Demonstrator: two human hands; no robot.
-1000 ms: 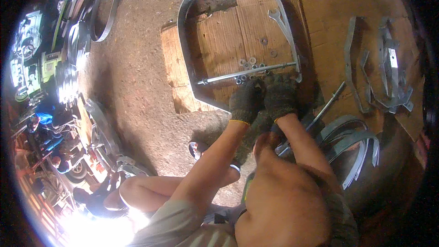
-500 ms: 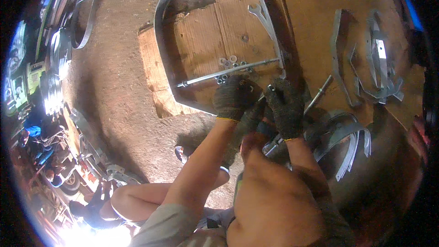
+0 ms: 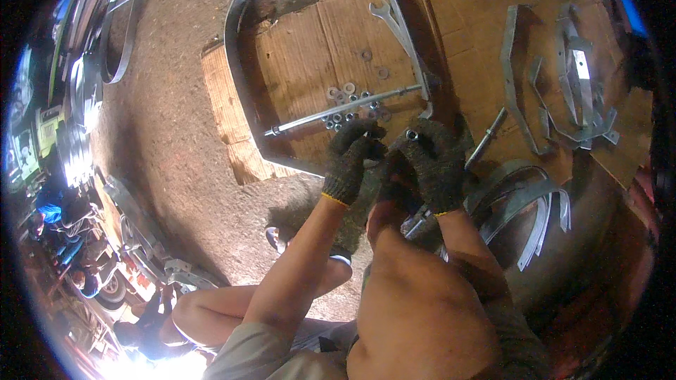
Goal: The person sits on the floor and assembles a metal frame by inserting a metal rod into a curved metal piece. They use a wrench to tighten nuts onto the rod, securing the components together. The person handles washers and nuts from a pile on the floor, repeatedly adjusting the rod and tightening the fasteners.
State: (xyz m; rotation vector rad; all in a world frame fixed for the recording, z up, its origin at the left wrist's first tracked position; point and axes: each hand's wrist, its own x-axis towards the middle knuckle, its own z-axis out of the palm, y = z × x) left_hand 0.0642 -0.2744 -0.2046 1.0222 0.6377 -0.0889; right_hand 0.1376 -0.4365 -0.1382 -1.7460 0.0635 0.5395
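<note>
My right hand (image 3: 438, 165), in a dark knitted glove, pinches a small metal nut (image 3: 412, 135) between thumb and fingertip. Beside it on the left, my gloved left hand (image 3: 346, 162) has its fingers curled together; a tiny bright spot shows at their tips, too small to name. Both hands are just inside the near side of a bent metal strap frame (image 3: 234, 63). A threaded rod (image 3: 310, 119) runs across this frame, just beyond my left hand. Loose nuts (image 3: 337, 118) and flat washers (image 3: 350, 89) lie around the rod.
A wrench (image 3: 387, 17) leans along the frame's right side on the cardboard (image 3: 289, 49). Another rod (image 3: 487, 139) lies right of my right hand. Bent metal brackets (image 3: 512, 77) and curved straps (image 3: 539, 222) lie further right. Another person's dark sleeve (image 3: 144, 327) appears lower left.
My hands have drawn apart, the left shifting left. The nut in my right fingers now shows more plainly. The whole scene has slid slightly left in the view.
</note>
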